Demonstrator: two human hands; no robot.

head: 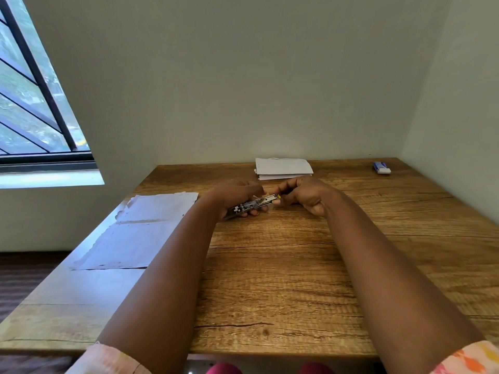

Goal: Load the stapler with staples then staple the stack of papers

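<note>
Stapler (pixel 253 205), opened to expose its metal magazine, held just above the wooden bench (pixel 297 265). Left hand (pixel 237 195) wraps the body; right hand (pixel 302 195) pinches closed at the yellow-tipped front end. The stapler looks small, rigid, light and smooth, probably best gripped along its sides. Paper stack (pixel 283 168) lies beyond; loose sheets (pixel 135 230) lie left.

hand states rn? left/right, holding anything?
Left hand: closed around the stapler.
Right hand: fingers curled, pinching at the stapler's front end; staples not discernible.
</note>
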